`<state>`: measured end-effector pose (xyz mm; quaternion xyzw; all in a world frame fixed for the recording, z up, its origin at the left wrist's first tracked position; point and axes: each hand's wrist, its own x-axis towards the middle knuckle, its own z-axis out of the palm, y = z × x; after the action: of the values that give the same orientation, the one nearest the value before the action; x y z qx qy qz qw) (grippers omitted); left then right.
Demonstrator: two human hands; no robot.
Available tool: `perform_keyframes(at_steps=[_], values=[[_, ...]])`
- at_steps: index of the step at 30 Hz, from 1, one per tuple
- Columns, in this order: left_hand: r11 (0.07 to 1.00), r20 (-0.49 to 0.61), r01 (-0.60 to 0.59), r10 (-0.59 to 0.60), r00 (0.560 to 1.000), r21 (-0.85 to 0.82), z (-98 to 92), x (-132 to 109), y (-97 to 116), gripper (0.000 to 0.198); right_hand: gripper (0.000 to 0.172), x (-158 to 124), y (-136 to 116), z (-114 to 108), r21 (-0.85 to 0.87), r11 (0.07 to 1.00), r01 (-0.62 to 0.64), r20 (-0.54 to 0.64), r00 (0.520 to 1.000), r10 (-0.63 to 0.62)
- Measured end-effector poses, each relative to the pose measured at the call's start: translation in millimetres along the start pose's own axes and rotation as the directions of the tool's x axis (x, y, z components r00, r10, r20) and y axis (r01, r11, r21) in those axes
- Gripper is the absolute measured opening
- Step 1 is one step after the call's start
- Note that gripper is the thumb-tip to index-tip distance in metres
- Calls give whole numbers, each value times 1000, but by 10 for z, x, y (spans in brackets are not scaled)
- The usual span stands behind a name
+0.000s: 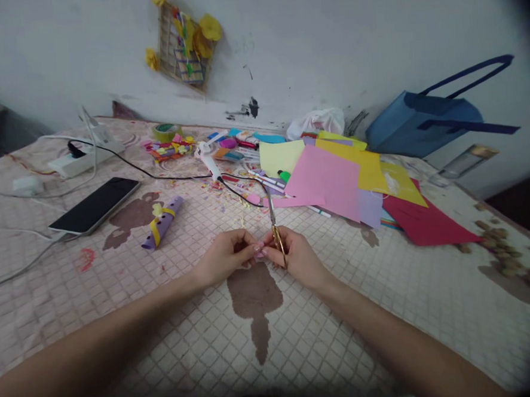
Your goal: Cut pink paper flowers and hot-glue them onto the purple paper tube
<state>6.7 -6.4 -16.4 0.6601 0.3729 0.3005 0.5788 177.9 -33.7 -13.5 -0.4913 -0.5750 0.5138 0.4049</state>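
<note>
Over the middle of the table, my left hand (pixel 226 256) pinches a small piece of pink paper (pixel 260 253) between thumb and fingertips. My right hand (pixel 298 257) meets it there, its thumb and finger touching the same piece. A pair of gold-handled scissors (pixel 273 219) hangs on the fingers of my right hand, blades pointing away from me. Just beyond the hands lie a strip of pink paper (pixel 294 201) and tiny paper scraps (pixel 241 215). To the left rests a rolled purple paper tube (pixel 169 215) with a yellow band and a yellow flower.
A white glue gun (pixel 207 161) with a black cord stands behind the hands. Coloured paper sheets (pixel 327 180) spread to the right, near a blue bag (pixel 422 123). At left are a tablet (pixel 95 205) and a power strip (pixel 85 160); green tape (pixel 166 131) sits at the back.
</note>
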Motion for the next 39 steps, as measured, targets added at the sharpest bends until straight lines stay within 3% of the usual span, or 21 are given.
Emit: perform_keyframes(at_steps=[9,11,14,17,20,22,24,26,27,30,33,35,39], values=[[990,-81,101,-109,991,-97,-74,45,-30,28,14,177,30,-278,-215,977,-12,-97,995,-9],[994,-101,83,-90,991,-68,-81,40,-29,26,12,183,42,-330,-423,906,31,-127,987,-93],[1000,-164,10,-13,986,-18,-96,38,-13,24,12,188,67,-415,-702,711,30,-170,963,-208],[999,-228,-31,21,973,-40,-117,52,0,28,12,198,82,-499,-812,583,-27,-192,956,-224],[998,-266,-36,22,964,-46,-122,61,7,20,13,183,49,-511,-841,540,36,-178,924,-338],[997,-267,-76,65,961,-31,-102,44,23,16,12,144,0,-445,-783,605,142,-162,894,-419],[985,-268,-173,172,948,23,-68,3,55,11,16,82,-52,-325,-591,776,219,-121,928,-353],[936,-263,-307,344,901,171,-36,-52,95,7,31,13,-89,-187,-213,972,98,57,994,-88],[891,-243,-368,431,869,265,-26,-80,114,5,38,-18,-100,-125,-15,1000,-25,155,987,27],[751,-103,-479,579,809,454,-18,-139,154,8,34,-76,-116,-13,320,919,-230,285,948,139],[690,-10,-537,618,786,486,-23,-149,157,10,24,-85,-133,-8,371,906,-204,238,964,119],[715,-57,-518,610,791,470,-22,-134,141,14,22,-80,-145,-28,323,933,-160,191,976,101],[845,-121,-385,455,882,371,-21,-91,96,21,22,-73,-152,-47,200,977,-79,128,990,54]])
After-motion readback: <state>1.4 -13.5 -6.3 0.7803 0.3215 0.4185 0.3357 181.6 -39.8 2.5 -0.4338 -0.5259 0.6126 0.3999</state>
